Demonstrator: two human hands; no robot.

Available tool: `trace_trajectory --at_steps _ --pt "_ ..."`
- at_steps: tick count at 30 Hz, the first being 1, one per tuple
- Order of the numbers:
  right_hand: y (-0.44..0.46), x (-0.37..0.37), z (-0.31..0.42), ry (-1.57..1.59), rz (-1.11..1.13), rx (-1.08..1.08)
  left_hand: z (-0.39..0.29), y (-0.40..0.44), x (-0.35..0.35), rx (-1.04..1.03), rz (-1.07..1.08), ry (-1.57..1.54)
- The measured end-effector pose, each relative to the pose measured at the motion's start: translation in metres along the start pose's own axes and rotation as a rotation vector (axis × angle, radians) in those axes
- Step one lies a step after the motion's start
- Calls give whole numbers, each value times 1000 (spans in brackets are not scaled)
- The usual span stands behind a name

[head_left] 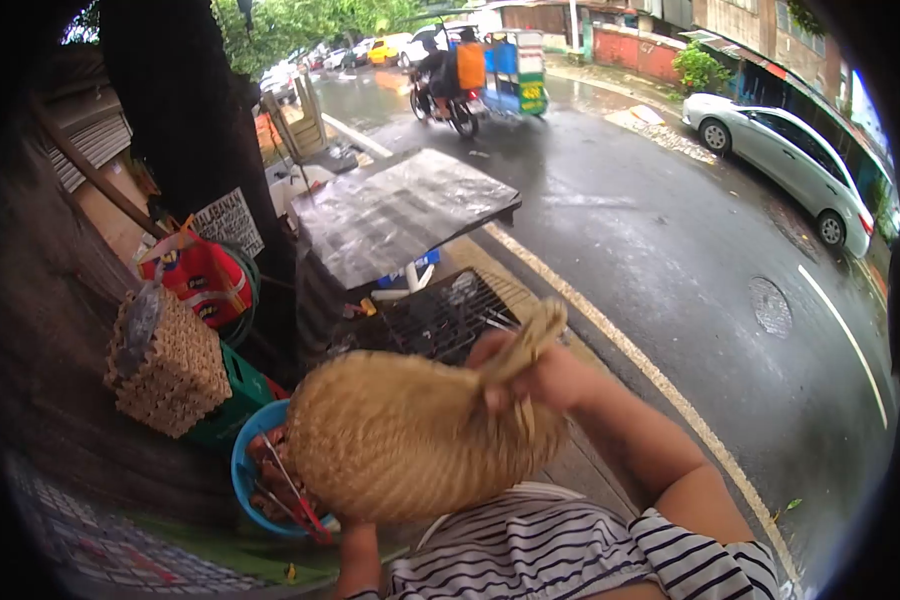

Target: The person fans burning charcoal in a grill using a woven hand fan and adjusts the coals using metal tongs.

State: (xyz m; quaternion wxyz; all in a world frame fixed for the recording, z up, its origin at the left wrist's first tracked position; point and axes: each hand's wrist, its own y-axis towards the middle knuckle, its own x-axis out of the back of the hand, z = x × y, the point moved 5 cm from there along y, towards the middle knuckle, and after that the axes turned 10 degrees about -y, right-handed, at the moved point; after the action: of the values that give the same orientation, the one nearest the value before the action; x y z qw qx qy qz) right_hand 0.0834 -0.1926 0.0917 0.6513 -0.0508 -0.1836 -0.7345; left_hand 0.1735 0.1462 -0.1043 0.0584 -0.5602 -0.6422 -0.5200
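A woven straw hand fan [400,430] spreads across the middle of the view, slightly blurred. My right hand [535,375] is closed around its handle. Behind the fan's lower edge, my left hand [359,550] shows only around the wrist, and its fingers are hidden. Close to it stands a blue basin [240,465] holding pieces of what looks like raw meat [270,470] and tongs [285,460] with red ends. Just beyond the fan lies a charcoal grill [430,315] with a dark grate, partly covered by the fan.
A sheet-covered table [400,210] stands past the grill. Stacked egg trays [170,365], a green crate [232,400] and a red bag [205,280] sit at left by a tree trunk [185,110]. The wet road [620,240] carries a motorcycle [448,100]; a silver car [785,160] is parked opposite.
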Motion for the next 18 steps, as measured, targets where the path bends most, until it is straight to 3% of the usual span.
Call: trace_trajectory --at_steps 2,3,7,10,11,14,15,16,18 --pt "19 27 -35 -150 -253 -58 -16 -1 -15 19 72 -134" --pt "22 38 -33 -501 -278 -73 -20 -10 -15 -1 76 -115" --pt "-10 -4 28 -134 202 335 -39 -37 -31 27 46 -82" --pt "16 32 -23 -109 82 15 -42 -76 -33 113 57 -73" --pt "22 49 -48 -128 -55 44 -42 -93 -36 143 60 -73" --pt "-18 62 -3 -153 236 186 -11 -163 -62 320 243 -37" --pt "-29 65 -1 23 312 340 -3 -193 -72 289 222 21" --pt "-27 75 -12 1 271 241 0 -214 -79 259 208 82" --pt "-15 90 -50 -45 188 37 -9 -257 -72 735 648 92"
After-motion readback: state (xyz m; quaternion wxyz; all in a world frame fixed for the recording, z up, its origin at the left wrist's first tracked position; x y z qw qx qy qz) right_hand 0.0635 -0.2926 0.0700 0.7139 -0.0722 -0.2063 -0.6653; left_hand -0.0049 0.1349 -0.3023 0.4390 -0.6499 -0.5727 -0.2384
